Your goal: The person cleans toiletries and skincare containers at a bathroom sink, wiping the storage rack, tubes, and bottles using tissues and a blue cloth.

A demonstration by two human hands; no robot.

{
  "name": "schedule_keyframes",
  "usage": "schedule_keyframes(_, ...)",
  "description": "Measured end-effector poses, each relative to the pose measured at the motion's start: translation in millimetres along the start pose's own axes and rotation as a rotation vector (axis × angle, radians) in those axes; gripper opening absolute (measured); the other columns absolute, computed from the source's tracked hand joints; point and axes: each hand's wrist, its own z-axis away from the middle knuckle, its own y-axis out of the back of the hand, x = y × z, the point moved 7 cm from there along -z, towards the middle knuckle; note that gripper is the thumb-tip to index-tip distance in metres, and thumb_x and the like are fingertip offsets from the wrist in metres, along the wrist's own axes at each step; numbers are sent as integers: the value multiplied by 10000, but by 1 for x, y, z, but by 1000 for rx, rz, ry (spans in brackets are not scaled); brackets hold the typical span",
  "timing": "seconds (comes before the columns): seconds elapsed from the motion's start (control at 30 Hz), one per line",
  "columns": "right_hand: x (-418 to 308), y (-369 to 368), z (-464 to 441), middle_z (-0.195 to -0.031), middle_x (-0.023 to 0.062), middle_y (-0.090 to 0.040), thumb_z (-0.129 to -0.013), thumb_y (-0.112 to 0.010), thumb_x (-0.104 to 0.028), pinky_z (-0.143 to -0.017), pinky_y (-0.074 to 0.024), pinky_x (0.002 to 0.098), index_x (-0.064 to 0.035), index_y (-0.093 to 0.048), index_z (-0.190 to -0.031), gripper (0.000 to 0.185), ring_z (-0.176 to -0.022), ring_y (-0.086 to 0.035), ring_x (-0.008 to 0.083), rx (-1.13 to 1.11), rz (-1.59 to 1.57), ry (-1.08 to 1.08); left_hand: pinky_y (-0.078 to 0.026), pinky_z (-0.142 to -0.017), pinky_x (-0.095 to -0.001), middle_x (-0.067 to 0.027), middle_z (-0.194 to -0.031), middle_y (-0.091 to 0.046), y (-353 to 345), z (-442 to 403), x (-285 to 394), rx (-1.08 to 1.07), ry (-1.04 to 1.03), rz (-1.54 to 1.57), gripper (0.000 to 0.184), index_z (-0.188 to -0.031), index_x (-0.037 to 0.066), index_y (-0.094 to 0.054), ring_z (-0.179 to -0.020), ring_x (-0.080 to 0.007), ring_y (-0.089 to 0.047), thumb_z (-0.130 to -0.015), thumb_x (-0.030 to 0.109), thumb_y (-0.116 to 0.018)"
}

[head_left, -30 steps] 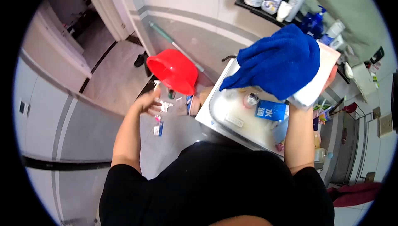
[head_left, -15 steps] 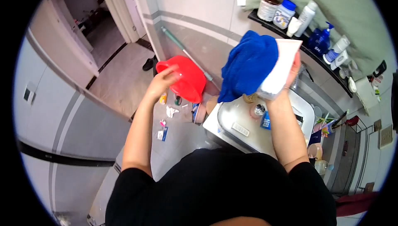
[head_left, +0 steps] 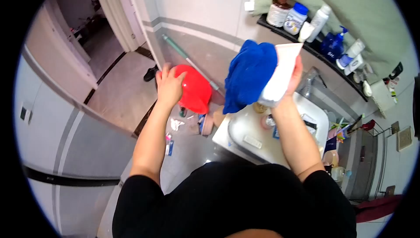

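Here, the right hand [head_left: 295, 84] clamps a tube [head_left: 282, 69] over the sink [head_left: 245, 127], long axis slanting, flat end up-right, cloth [head_left: 251, 76] alongside; the left hand [head_left: 170, 88] spreads its fingers before the basin [head_left: 195, 90], contact unclear

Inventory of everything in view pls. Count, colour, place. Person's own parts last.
pale pack: 1, white-pink, in right hand
blue cloth: 1, blue, against the pale pack
red basin: 1, red, partly behind left hand
pole: 1, green and white, by the wall
sink: 1, white, below the pale pack
faucet: 1, metallic, sink's far side
shelf: 1, black, upper right
bottles: several, mixed, on shelf
small items: count unclear, mixed, right of sink
dark red cloth: 1, dark red, lower right
scrap: 1, white, on floor
footwear: count unclear, black, on floor
hands: 2, bare, left open, right gripping
sleeves: 2, black, upper arms
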Motion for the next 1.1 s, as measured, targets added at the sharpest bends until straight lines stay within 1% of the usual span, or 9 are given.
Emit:
schedule_keyframes(0.03, -1, 5, -4, -1164, 195, -589, -801, -530, -536, -991, -410, 489, -19, -519, -1211, 660, -1077, -563, 348, 47, 16, 31, -454, -928, -410, -221, -1146, -607, 10, 8, 25, 228, -227, 86, 560, -1353, 104, -438, -1128, -335, -546, -867, 315, -620)
schedule_keyframes(0.1, 3, 0, -5, -1157, 176, -598, -800, -533, -539, -983, -421, 472, -22, -541, -1190, 647, -1067, -569, 339, 68, 20, 34, -365, -1015, -420, -224, -1407, -361, 10, 20, 96, -110, -84, 1361, 892, -1478, 157, -157, -1228, -300, -449, -808, 370, -707)
schedule_keyframes(0.23, 19, 3, -12, -1135, 150, -611, -805, -542, -536, -939, -458, 443, -36, -555, -1174, 621, -1016, -596, 298, 54, 27, -14, -334, -1034, -338, -177, -1364, -406, -28, -4, 141, 52, -362, 1053, 962, -1461, 56, -142, -1198, -243, -455, -777, 357, -747)
schedule_keyframes(0.3, 8, -4, -13, -1113, 140, -618, -805, -558, -516, -905, -484, 394, -33, -556, -1158, 599, -990, -609, 268, 13, 40, 26, -408, -962, -314, -109, -1177, -577, -29, -12, 138, -27, -164, 1260, 602, -1329, 2, -401, -1095, -185, -532, -861, 269, -669)
schedule_keyframes(0.47, -32, 14, -14, -1159, 107, -537, -791, -606, -483, -854, -455, 286, -8, -475, -1220, 654, -1008, -544, 168, -125, 565, 128, -434, -954, -334, -147, -1205, -559, 11, -23, 146, -12, -125, 2033, 511, -1338, 5, -359, -1069, -241, -568, -954, 308, -507)
schedule_keyframes(0.63, -5, -9, 5, -1263, 91, -463, -925, -553, -350, -981, -372, 328, -27, -321, -1358, 588, -1154, -450, 165, 81, 725, 444, -431, -933, -335, -138, -1200, -550, 15, -38, 219, 89, -413, 1092, 717, -1382, 30, -272, -1087, -233, -546, -851, 324, -653)
schedule_keyframes(0.83, -76, -20, 8, -1001, 80, -579, -893, -637, -217, -788, -476, 282, -24, -449, -1138, 365, -883, -572, 135, 215, 630, 578, -383, -976, -332, -113, -1264, -510, -23, -20, 248, -110, -504, 1291, 669, -1323, 9, -383, -1145, -198, -498, -797, 245, -724)
schedule_keyframes(0.9, -97, -27, 17, -994, 76, -570, -865, -676, -273, -763, -476, 275, -26, -443, -1143, 439, -861, -559, 136, 471, 820, 813, -368, -990, -334, -105, -1269, -501, -36, -13, 255, -17, -474, 1387, 681, -1319, -2, -382, -1152, -197, -486, -777, 194, -745)
schedule_keyframes(1.1, -108, -55, 36, -1127, 111, -509, -880, -654, -288, -853, -445, 285, 3, -352, -1231, 547, -983, -518, 155, 312, 863, 932, -388, -973, -316, -88, -1273, -495, -27, -40, 280, -143, -426, 1730, 564, -1311, 27, -406, -1129, -178, -494, -823, 113, -675)
